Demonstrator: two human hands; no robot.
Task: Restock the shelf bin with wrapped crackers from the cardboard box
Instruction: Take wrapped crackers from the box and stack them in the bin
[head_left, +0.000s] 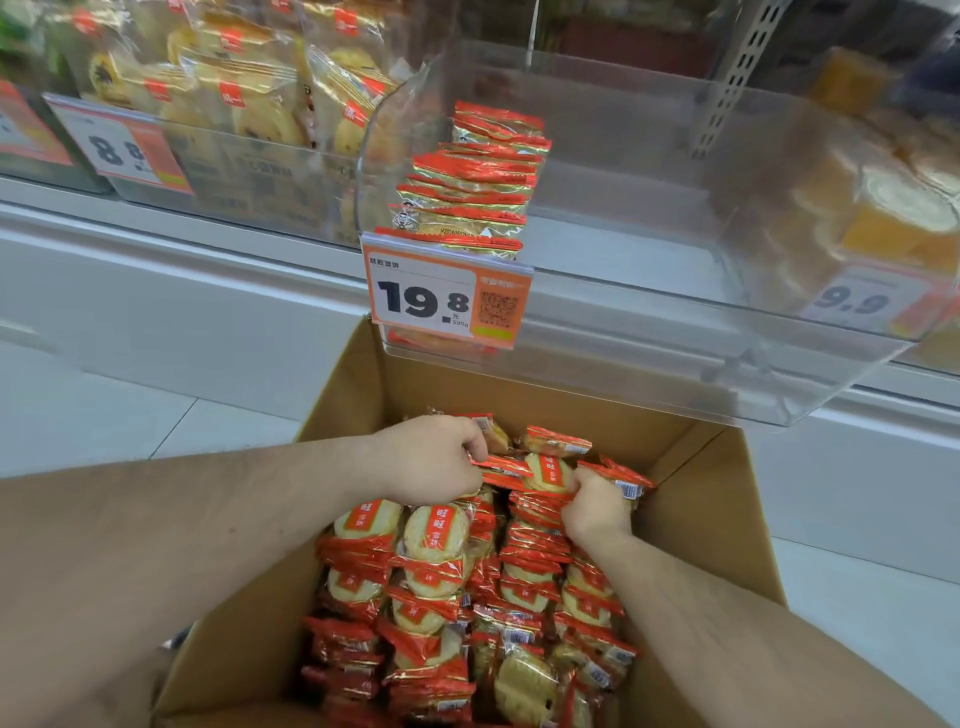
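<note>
An open cardboard box (701, 499) on the floor holds several rows of red-and-gold wrapped crackers (431, 561). My left hand (431, 460) and my right hand (595, 506) are both down in the far end of the box. Each grips one side of a small bunch of cracker packs (540, 473). Above the box hangs a clear plastic shelf bin (649, 332) with a 19.8 price tag (447, 293). A stack of the same crackers (472, 182) stands at the bin's left side; the rest of the bin is bare.
The bin's front lip overhangs the far end of the box. A neighbouring bin (234, 171) on the left holds yellow wrapped biscuits behind an 8.8 tag. On the right, a bin with a 9.9 tag (857, 301) holds roll cakes. White floor tiles lie on both sides.
</note>
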